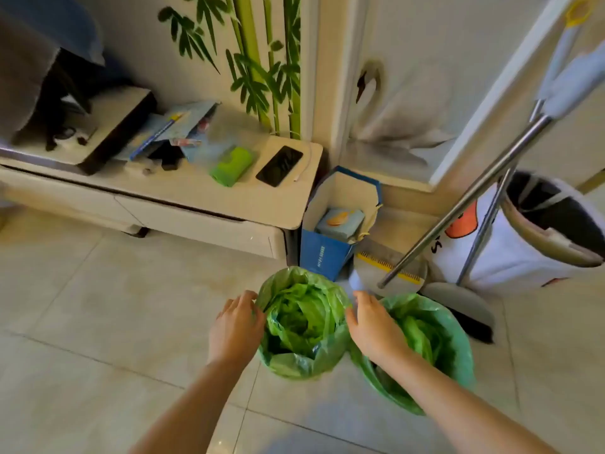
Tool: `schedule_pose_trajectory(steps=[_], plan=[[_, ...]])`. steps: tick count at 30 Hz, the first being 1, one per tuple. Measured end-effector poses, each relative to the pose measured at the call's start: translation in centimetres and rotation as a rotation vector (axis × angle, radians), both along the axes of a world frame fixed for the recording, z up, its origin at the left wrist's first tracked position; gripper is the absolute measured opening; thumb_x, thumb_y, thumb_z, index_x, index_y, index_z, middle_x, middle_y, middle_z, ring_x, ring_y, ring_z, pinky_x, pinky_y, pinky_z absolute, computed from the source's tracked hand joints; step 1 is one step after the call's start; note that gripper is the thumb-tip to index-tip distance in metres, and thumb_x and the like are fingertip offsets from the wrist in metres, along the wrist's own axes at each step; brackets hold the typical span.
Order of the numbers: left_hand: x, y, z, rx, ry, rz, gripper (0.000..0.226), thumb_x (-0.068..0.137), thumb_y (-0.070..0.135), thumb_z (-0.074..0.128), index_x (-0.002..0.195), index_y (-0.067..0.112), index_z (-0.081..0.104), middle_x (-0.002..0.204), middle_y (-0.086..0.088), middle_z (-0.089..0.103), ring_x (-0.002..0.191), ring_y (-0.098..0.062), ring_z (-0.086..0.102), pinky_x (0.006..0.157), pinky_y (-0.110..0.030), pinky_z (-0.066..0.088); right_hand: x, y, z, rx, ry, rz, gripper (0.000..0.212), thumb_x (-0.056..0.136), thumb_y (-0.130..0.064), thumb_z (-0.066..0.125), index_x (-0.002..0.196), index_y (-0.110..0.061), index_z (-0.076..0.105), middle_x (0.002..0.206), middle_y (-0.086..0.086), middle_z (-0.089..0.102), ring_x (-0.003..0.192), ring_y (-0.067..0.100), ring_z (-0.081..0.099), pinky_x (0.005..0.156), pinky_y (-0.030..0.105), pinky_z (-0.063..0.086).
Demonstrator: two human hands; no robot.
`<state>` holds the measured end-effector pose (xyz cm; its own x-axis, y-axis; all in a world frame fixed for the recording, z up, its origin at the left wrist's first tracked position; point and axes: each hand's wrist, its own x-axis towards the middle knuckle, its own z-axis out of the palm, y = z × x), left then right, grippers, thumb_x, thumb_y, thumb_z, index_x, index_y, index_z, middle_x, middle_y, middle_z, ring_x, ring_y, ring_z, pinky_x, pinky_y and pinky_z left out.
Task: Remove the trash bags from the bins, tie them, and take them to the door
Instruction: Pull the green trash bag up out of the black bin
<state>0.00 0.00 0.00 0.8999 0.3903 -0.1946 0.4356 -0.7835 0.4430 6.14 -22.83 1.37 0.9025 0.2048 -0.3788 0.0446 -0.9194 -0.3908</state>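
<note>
Fingers point(247, 301) at bag point(302, 322) rim — upright, mouth up

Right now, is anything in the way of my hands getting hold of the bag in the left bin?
Nothing visible is. The left hand is at the left side of the green bag rim and the right hand at its right side, above the second green-lined bin.

two green bag-lined bins point(302, 322) point(435, 342), side by side, untied

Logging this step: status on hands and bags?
Left hand and right hand open at rim of left bin bag. Right bin bag untouched. Both bags untied, in bins. Nothing blocking.
</note>
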Motion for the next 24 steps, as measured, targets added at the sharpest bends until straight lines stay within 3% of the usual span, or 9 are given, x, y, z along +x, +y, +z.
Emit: schedule_pose_trajectory(steps=[6, 9, 12, 14, 17, 20, 22, 24], plan=[[2.0, 1.7, -10.3, -0.106, 0.094, 0.096, 0.044, 0.092, 0.029, 0.050, 0.133, 0.017, 0.043, 0.135, -0.003, 0.051, 0.119, -0.026, 0.051, 0.085, -0.039, 0.049, 3.5, 1.3, -9.1, 0.073, 0.094, -0.169, 0.044, 0.099, -0.031, 0.041, 0.129, 0.001, 0.043, 0.127, 0.020, 0.055, 0.117, 0.033, 0.052, 0.092, 0.038, 0.043], [3.0, 2.7, -14.5, -0.258, 0.167, 0.190, 0.062, 0.086, 0.027, 0.060, 0.140, 0.012, 0.035, 0.142, -0.011, 0.045, 0.121, -0.032, 0.050, 0.091, -0.040, 0.046, 5.1, 1.9, -12.5, 0.089, 0.175, -0.251, 0.051, 0.099, -0.035, 0.041, 0.135, 0.000, 0.037, 0.133, 0.021, 0.051, 0.120, 0.035, 0.051, 0.091, 0.035, 0.043], [4.4, 3.5, -17.2, -0.482, 0.369, 0.316, 0.079, 0.076, 0.024, 0.070, 0.143, 0.010, 0.030, 0.135, -0.018, 0.047, 0.118, -0.037, 0.052, 0.082, -0.040, 0.049, 6.5, 2.3, -15.4, 0.068, 0.273, -0.284, 0.052, 0.094, -0.032, 0.049, 0.134, 0.000, 0.038, 0.129, 0.018, 0.053, 0.116, 0.033, 0.053, 0.087, 0.033, 0.044], [4.9, 4.0, -18.2, -0.641, 0.509, 0.325, 0.068, 0.066, 0.028, 0.069, 0.128, 0.009, 0.047, 0.120, -0.018, 0.057, 0.103, -0.038, 0.059, 0.081, -0.045, 0.052, 7.2, 2.4, -16.9, 0.099, 0.338, -0.323, 0.050, 0.091, -0.027, 0.053, 0.132, 0.000, 0.042, 0.124, 0.016, 0.054, 0.107, 0.030, 0.055, 0.088, 0.033, 0.046], [5.2, 4.8, -19.8, -0.785, 0.534, 0.313, 0.031, 0.075, 0.022, 0.062, 0.102, 0.006, 0.060, 0.100, -0.018, 0.064, 0.083, -0.035, 0.063, 0.088, -0.057, 0.053, 7.7, 2.3, -18.1, 0.231, 0.416, -0.419, 0.052, 0.091, -0.019, 0.056, 0.135, 0.000, 0.037, 0.138, 0.019, 0.044, 0.124, 0.033, 0.046, 0.098, 0.039, 0.042], [4.9, 5.2, -20.7, -0.861, 0.474, 0.362, 0.020, 0.085, 0.017, 0.056, 0.102, 0.007, 0.059, 0.100, -0.017, 0.063, 0.077, -0.034, 0.063, 0.080, -0.049, 0.057, 8.1, 1.9, -19.2, 0.344, 0.504, -0.498, 0.064, 0.088, -0.019, 0.062, 0.141, -0.005, 0.030, 0.146, 0.016, 0.036, 0.132, 0.034, 0.038, 0.099, 0.041, 0.039], [4.5, 5.3, -21.1, -0.897, 0.445, 0.394, 0.019, 0.085, 0.021, 0.058, 0.101, 0.010, 0.059, 0.095, -0.014, 0.062, 0.074, -0.030, 0.062, 0.069, -0.039, 0.055, 8.4, 1.6, -19.7, 0.400, 0.570, -0.527, 0.068, 0.084, -0.020, 0.066, 0.141, -0.007, 0.032, 0.142, 0.016, 0.042, 0.127, 0.035, 0.046, 0.097, 0.039, 0.043], [4.0, 5.2, -21.6, -0.918, 0.426, 0.419, 0.021, 0.084, 0.024, 0.061, 0.102, 0.012, 0.060, 0.091, -0.011, 0.063, 0.075, -0.028, 0.061, 0.065, -0.034, 0.053, 8.6, 1.2, -20.2, 0.447, 0.613, -0.557, 0.070, 0.078, -0.020, 0.070, 0.139, -0.010, 0.037, 0.133, 0.017, 0.050, 0.115, 0.036, 0.055, 0.097, 0.045, 0.047]])
